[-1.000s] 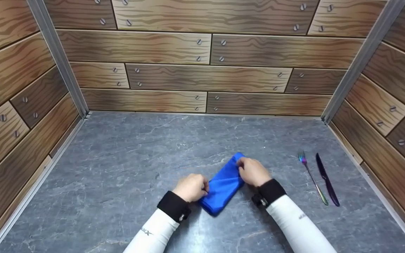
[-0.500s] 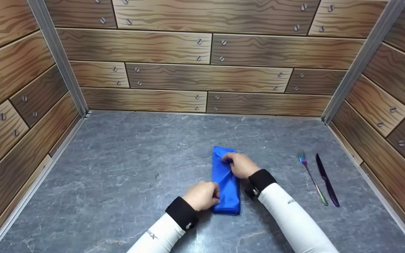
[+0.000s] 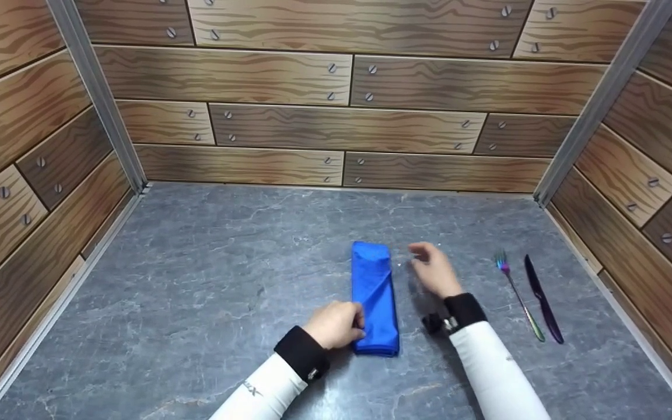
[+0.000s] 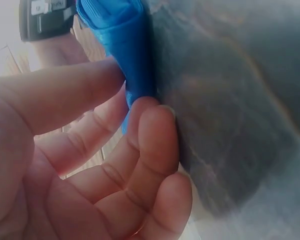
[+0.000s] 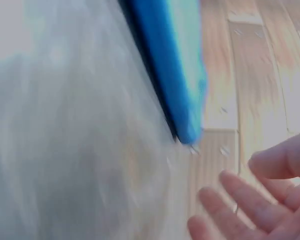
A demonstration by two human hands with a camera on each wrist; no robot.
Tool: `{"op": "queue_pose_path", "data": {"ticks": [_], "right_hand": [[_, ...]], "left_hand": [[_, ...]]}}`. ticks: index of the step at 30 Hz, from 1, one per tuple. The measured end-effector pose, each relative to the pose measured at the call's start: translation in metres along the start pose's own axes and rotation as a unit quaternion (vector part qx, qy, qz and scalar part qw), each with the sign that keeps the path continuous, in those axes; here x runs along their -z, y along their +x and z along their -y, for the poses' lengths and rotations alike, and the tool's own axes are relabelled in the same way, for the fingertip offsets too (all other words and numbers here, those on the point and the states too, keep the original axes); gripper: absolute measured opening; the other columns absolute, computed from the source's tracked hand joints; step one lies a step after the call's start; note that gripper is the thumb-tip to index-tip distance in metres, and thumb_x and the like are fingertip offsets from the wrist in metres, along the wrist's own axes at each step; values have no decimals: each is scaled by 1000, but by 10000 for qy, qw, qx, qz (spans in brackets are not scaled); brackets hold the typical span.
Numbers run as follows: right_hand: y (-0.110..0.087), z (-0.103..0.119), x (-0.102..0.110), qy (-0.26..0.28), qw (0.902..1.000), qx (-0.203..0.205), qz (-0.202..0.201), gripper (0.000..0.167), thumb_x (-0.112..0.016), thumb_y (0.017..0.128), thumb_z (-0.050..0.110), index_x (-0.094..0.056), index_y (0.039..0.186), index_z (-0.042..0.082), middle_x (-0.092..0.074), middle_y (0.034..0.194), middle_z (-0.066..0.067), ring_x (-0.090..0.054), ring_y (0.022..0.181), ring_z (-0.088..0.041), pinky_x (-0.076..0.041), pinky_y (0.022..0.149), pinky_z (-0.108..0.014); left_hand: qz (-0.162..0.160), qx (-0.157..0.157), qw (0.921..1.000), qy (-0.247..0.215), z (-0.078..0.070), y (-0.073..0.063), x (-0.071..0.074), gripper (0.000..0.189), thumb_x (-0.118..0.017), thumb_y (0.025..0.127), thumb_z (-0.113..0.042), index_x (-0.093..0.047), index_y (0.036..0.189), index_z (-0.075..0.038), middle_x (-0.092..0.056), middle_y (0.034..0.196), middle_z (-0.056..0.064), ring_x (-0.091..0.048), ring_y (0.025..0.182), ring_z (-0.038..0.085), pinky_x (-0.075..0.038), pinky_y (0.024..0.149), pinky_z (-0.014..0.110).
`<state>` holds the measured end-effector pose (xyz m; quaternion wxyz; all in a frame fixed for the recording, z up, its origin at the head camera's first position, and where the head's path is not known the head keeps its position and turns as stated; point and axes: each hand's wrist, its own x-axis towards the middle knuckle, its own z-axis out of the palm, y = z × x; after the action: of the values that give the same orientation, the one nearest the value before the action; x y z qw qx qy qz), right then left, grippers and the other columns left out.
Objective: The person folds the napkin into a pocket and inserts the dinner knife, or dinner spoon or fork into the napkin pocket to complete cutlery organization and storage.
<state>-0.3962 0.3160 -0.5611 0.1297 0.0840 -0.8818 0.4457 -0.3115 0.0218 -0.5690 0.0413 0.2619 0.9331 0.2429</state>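
Observation:
A folded blue cloth napkin lies lengthwise on the grey tabletop, its layered short end facing me. My left hand pinches its left long edge near that end. In the left wrist view the thumb meets the blue cloth from one side, with the other fingers curled below. To the right of the napkin, apart from it, my right hand hovers with loosely bent fingers and nothing in it. The right wrist view has those fingers spread beside the napkin's far end.
A rainbow-coloured fork and a dark purple knife lie side by side at the right of the table. Wood-patterned panels wall in the back and both sides.
The napkin has turned from a slant to nearly straight up and down in the head view. My right hand has let go of it and moved right; my left stays at its edge.

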Motion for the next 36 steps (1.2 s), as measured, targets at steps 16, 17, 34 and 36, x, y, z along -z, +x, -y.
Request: {"op": "queue_pose_path", "data": {"ticks": [16,17,34,36], "right_hand": [[2,-101,115,-1466,9592,-2390,-353,61,-59,112,25,-57,163,-9,-58,166,-41,-52,154,-66,-40,132,-72],[-2,-98,120,-1646,9549,-2431,-450,61,-57,112,24,-58,162,-11,-58,165,-43,-51,152,-68,-38,130,-75],[-20,-129,159,-2689,9248,-2684,217,28,-78,95,14,-80,102,-13,-72,133,-49,-69,125,-72,-56,111,-78],[-19,-136,159,-2652,9264,-2665,202,26,-79,93,13,-80,101,-12,-74,130,-48,-70,121,-71,-58,109,-77]], "left_hand": [[30,25,9997,-243,2,-1,3,23,-97,94,-27,-74,91,-25,-71,83,-13,-60,77,5,-52,71,29],[11,5,9997,-248,2,-1,3,23,-97,94,-27,-74,90,-25,-71,83,-13,-61,77,5,-52,71,29],[138,-24,9994,-319,1,-2,6,23,-96,96,-24,-73,92,-24,-69,83,-14,-59,78,4,-55,75,27],[137,-44,9994,-329,2,-2,6,23,-95,96,-24,-73,92,-24,-68,83,-14,-59,78,4,-55,75,27]]}}
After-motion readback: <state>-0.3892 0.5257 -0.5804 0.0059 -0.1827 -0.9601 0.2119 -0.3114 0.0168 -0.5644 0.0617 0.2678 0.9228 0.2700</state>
